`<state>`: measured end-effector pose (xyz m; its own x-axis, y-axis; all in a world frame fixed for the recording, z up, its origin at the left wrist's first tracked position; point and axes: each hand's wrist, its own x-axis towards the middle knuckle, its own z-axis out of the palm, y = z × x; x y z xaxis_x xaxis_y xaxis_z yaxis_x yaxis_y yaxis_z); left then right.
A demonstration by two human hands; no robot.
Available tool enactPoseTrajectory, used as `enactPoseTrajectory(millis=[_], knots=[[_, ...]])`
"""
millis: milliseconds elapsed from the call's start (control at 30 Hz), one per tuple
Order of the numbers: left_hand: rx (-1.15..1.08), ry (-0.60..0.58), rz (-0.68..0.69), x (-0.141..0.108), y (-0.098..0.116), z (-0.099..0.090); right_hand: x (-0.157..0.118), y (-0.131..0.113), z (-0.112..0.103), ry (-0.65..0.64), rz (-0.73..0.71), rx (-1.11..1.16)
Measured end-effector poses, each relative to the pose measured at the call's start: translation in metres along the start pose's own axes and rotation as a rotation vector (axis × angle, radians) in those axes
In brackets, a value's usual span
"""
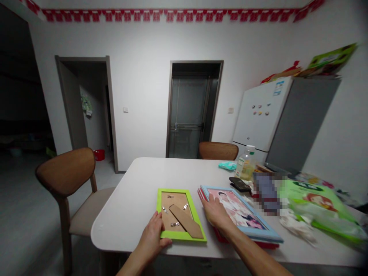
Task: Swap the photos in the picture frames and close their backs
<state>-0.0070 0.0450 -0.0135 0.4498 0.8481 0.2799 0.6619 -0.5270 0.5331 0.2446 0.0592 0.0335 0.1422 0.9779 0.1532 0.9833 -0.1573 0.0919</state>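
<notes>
A lime-green photo frame (184,240) lies face down on the white table, its brown backing board (168,203), metal clips and folded stand leg (186,222) facing up. My left hand (152,234) grips its near left corner, thumb at the bottom edge and fingers along the left side. To the right, a light-blue photo frame (258,229) with a picture under its front lies face up on top of red frames (267,244). My right hand (215,212) is closed over the blue frame's left edge, its fingertips on the picture side; part of the thumb is hidden.
On the table's (123,222) right stand a bottle (245,163) of yellowish liquid, a dark wallet-like item (240,184), crumpled tissue (299,226) and a green package (316,203). Wooden chairs (69,168) stand at the left and far sides. A fridge (258,115) is behind.
</notes>
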Motion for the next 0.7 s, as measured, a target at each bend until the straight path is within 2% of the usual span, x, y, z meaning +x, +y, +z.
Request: enactPoseTrajectory(millis=[100, 200, 267, 367, 567, 700], knots=[[0.034, -0.014, -0.018, 0.002, 0.010, 0.003, -0.003, -0.005, 0.000, 0.081, -0.010, 0.008], [0.072, -0.034, -0.015, 0.003, 0.025, 0.007, -0.014, -0.025, -0.002, 0.148, -0.128, 0.152], [0.083, -0.068, -0.024, 0.004, 0.033, 0.009, -0.023, -0.042, -0.003, 0.097, -0.204, 0.278], [0.060, -0.078, -0.046, 0.001, 0.035, 0.011, -0.034, -0.058, -0.003, 0.010, -0.224, 0.360], [-0.076, 0.046, -0.030, -0.007, 0.027, 0.013, -0.035, -0.061, 0.005, 0.044, -0.163, 0.437], [-0.260, 0.132, -0.095, -0.005, 0.028, 0.011, -0.032, -0.059, -0.002, 0.032, -0.133, 0.514]])
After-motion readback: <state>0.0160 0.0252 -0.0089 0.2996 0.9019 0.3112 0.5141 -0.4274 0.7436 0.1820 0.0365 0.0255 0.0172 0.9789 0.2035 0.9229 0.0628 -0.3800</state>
